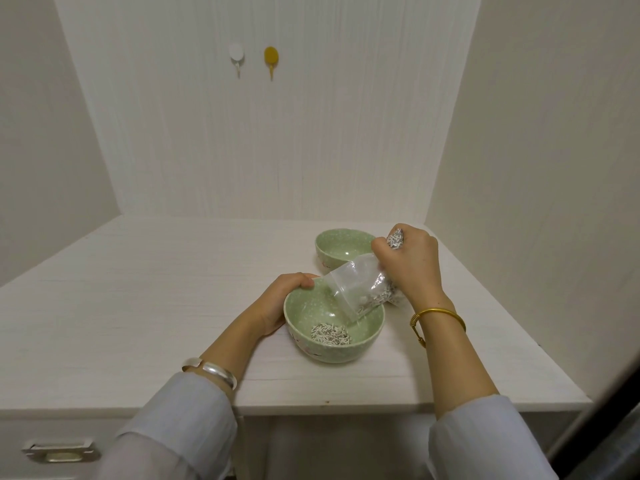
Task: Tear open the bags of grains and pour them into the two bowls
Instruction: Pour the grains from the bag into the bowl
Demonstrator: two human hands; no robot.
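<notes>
A pale green bowl (304, 344) stands near the table's front edge with a small heap of grey-white grains (330, 334) in its bottom. My left hand (282, 299) grips its left rim, thumb over the edge. My right hand (410, 261) grips a clear plastic bag (356, 287) by its closed end and tilts it, open mouth down, over the bowl's right side. Grains lie in the bag near its lower edge, and some bulge out above my fist. A second green bowl (337, 242) stands just behind, partly hidden by the bag and my right hand.
The white wooden table (156, 306) sits in a white alcove with walls on three sides. Two hooks, one white (236, 58) and one yellow (271, 60), hang on the back wall. A drawer handle (60, 452) shows below the front edge at the left.
</notes>
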